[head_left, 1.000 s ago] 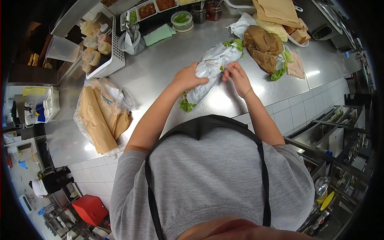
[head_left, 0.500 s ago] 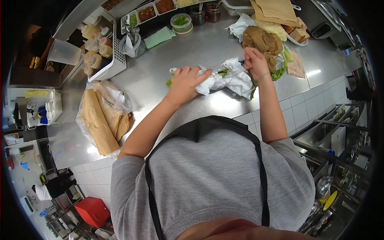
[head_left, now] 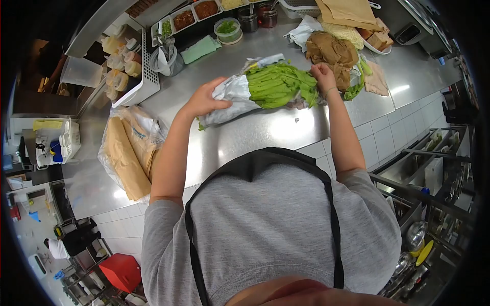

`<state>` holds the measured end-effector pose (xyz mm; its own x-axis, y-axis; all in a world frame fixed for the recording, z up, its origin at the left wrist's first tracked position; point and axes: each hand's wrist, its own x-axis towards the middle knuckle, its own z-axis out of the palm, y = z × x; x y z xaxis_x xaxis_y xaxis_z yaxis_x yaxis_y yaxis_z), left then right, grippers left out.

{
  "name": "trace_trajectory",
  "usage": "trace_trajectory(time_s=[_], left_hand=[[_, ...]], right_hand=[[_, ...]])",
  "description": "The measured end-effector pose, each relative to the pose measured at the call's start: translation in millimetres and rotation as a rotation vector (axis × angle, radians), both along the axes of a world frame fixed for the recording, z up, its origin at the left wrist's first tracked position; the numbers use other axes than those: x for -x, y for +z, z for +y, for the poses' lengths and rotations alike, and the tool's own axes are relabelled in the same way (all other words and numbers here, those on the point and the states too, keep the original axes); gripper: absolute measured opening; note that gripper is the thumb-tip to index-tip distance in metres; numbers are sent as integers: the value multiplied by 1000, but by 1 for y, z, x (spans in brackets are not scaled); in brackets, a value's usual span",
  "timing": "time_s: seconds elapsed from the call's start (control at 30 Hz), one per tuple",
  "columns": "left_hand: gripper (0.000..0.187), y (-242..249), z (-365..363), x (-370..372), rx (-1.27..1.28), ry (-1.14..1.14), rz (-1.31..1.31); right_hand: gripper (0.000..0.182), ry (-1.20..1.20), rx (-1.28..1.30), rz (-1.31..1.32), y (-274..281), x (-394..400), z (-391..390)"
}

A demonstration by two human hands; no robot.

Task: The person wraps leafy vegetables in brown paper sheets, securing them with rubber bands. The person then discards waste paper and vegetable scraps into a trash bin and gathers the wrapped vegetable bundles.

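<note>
A long bunch of green leafy vegetable (head_left: 278, 85) lies across the steel counter, its leaves exposed in the middle and at the right. White paper (head_left: 232, 97) wraps its left part. My left hand (head_left: 205, 98) grips this paper, thumb below and fingers above. At the leaves' right end, my right hand (head_left: 324, 79) has its fingers closed in a pinch; what is between them is too small to make out. Just behind my right hand sits a crumpled brown paper bag (head_left: 332, 51), with more greens (head_left: 357, 86) beside it.
Plastic bag with brown paper (head_left: 125, 158) at left; basket of squeeze bottles (head_left: 145, 84) behind it. A green cloth (head_left: 200, 49), a tub of chopped greens (head_left: 228, 31) and jars (head_left: 248, 21) stand at the back. A person (head_left: 71, 245) is far off at lower left.
The white paper has been pulled open and leftward, exposing the green leaves. My left hand has moved left and now holds the paper's edge; my right hand has shifted only slightly.
</note>
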<state>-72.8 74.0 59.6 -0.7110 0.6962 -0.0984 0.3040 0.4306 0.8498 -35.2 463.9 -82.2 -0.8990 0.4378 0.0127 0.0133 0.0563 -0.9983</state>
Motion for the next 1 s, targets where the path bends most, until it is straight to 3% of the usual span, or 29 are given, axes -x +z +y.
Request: trace_trajectory(time_s=[0.1,0.2,0.3,0.37,0.43,0.5,0.57,0.63,0.67,0.73,0.77,0.9,0.93,0.97,1.0], left_hand=[[68,8,-14,3,9,68,-14],[75,-2,-38,23,75,241,109],[77,-12,-62,41,181,312,55],[80,-18,-64,43,181,308,-37],[74,-20,-55,33,457,306,500],[67,5,-15,11,409,456,898],[57,15,22,-1,15,265,886],[43,16,60,-34,-159,157,576],[43,11,74,-43,-158,163,576],[24,-2,92,-57,-339,170,463],[24,-3,94,-63,-340,170,465],[13,-6,104,-94,-235,88,711],[12,-10,105,-103,-234,-101,705],[11,-12,107,-112,-233,-290,694],[11,-13,109,-120,-232,-288,693]], right_hand=[[14,-46,232,-54,43,3,7],[13,-198,445,97,66,7,22],[15,-194,405,54,80,4,32],[15,-55,322,-16,85,-3,30],[17,174,587,56,112,-10,-9],[18,276,599,126,121,-14,-42],[24,481,683,238,121,-18,-80],[31,602,685,249,122,-29,-119],[31,607,685,246,123,-34,-131],[39,707,672,260,125,-41,-146],[39,708,670,261,126,-41,-148],[44,279,505,171,141,-40,-151],[45,130,486,117,144,-39,-153],[45,133,488,114,141,-36,-154],[45,71,447,172,137,-32,-155]])
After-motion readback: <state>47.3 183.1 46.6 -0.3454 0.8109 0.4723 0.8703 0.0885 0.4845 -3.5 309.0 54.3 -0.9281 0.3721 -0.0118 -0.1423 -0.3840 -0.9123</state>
